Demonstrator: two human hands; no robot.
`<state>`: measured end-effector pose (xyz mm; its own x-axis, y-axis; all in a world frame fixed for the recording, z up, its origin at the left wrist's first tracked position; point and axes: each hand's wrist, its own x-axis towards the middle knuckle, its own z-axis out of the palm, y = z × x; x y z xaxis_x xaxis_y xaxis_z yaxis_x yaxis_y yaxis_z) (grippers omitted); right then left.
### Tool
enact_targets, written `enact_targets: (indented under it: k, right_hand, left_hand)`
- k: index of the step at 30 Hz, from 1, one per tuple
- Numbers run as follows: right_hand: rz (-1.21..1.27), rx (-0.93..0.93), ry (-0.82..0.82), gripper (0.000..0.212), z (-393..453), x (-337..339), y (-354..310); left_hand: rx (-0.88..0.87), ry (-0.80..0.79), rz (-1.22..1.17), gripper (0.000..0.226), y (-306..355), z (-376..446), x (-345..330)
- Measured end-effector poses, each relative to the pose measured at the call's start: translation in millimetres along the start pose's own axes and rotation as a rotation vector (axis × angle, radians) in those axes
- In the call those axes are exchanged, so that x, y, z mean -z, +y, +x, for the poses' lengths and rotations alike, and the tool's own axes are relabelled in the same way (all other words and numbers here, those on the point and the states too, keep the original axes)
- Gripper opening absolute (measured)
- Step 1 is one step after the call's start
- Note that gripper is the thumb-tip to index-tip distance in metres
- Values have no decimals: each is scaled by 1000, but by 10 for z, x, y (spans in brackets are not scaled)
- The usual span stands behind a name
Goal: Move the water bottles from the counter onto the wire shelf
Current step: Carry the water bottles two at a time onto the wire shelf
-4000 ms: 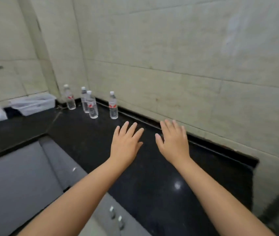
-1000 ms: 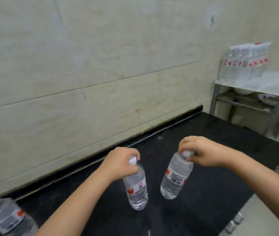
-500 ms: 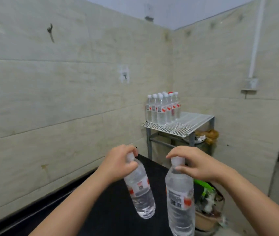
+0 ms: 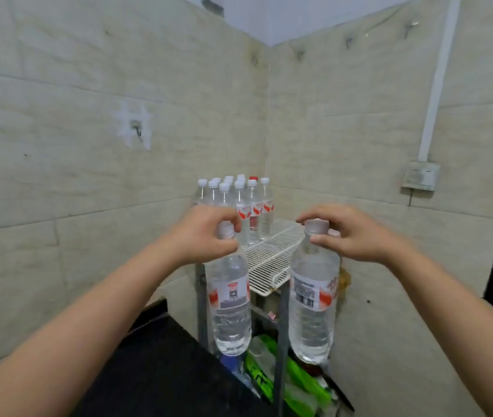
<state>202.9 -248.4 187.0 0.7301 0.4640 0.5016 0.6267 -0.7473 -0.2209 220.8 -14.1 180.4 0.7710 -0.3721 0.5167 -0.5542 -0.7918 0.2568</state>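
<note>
My left hand [image 4: 201, 233] grips a clear water bottle [image 4: 229, 302] by its white cap, and the bottle hangs upright below it. In my right hand [image 4: 349, 233] a second water bottle [image 4: 313, 308] hangs by its neck the same way. Both bottles are in the air in front of the white wire shelf [image 4: 272, 260], just short of its near edge. Several bottles [image 4: 239, 203] with red and white labels stand in a tight group at the shelf's back left corner, against the wall.
The black counter [image 4: 161, 371] ends at the lower left, next to the shelf's grey metal legs [image 4: 281, 341]. Green packaging [image 4: 299, 377] and clutter lie under the shelf. A wall hook [image 4: 135, 127] and an electrical box [image 4: 421, 176] are on the tiled walls.
Both hands took a bottle each from the counter and carried them right. The shelf has come much closer, and the bottles now hang just before its front edge.
</note>
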Motion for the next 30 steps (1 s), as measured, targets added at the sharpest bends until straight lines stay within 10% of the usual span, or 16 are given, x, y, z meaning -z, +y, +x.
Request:
enact_targets:
  k: [15,30]
  right_hand:
    - [259,349,-109,32,2406,-624,2233]
    - [477,416,-175,42,3227,-1441,2935]
  left_hand:
    - [374,90,196,20,-671,2190,-926]
    - [733,74,356,54,-929,2730,-1560]
